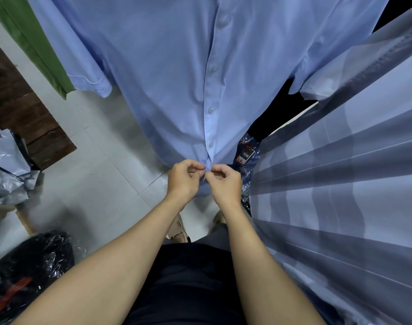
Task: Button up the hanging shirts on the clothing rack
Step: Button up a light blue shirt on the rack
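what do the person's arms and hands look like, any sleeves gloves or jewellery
Both forearms are bare right down to the bottom of the picture, with no sleeve in view. The left hand and right hand wear no gloves, and no watch, bracelet or ring shows. The fingers are bare too.

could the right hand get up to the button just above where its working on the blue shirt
Probably yes. That button sits in the open on the blue shirt placket, right above the right hand. Nothing covers it, though the hand would first have to release its grip at the hem.
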The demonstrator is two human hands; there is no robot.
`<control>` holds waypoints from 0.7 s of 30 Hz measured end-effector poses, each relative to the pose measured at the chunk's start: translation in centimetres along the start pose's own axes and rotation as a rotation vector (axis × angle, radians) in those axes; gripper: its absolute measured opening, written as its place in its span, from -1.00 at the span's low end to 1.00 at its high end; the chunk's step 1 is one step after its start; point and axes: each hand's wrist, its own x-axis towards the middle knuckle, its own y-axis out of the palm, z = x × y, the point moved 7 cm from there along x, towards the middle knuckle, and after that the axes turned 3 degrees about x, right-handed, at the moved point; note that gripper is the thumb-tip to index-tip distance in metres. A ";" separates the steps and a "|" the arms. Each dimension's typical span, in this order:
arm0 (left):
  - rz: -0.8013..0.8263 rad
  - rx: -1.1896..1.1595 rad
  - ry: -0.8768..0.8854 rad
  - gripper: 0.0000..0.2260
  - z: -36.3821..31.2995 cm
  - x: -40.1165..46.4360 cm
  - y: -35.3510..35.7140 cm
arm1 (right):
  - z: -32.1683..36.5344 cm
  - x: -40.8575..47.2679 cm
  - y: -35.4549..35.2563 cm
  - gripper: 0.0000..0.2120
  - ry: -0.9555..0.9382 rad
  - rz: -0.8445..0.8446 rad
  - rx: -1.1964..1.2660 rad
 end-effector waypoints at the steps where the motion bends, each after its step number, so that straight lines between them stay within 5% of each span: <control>1: -0.004 0.006 -0.002 -0.93 0.1 0.0 -0.1 | 0.1 0.0 0.1 -0.86 0.002 0.010 0.011; 21: 0.052 -0.162 -0.033 -0.90 -0.4 -0.3 -0.4 | -0.4 0.9 0.4 -0.80 0.000 0.069 0.063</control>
